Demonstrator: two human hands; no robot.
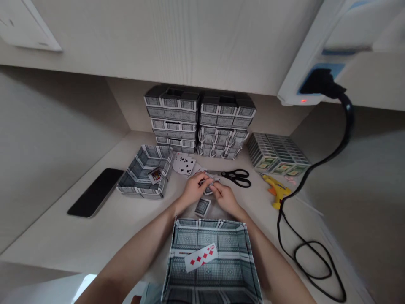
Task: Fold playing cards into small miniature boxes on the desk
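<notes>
My left hand (195, 188) and my right hand (225, 197) meet over the desk, fingers pinched close together on a playing card that they mostly hide. Just below them lies a patterned card (202, 207), back side up. Spade cards (184, 164) are spread face up beyond my left hand. Black-handled scissors (238, 176) lie to the right, their blades reaching toward my fingers. Nearest my body, between my forearms, is an open box made of playing cards (212, 241) with a diamond card (201, 257) inside.
Another open card box (139, 191) stands left, beside a black phone (95, 192). Stacked card boxes (172, 113) line the back. Packs of cards (278, 154), a yellow glue gun (279, 190) and a looping black cable (311, 276) are on the right. A shelf panel overhangs the desk.
</notes>
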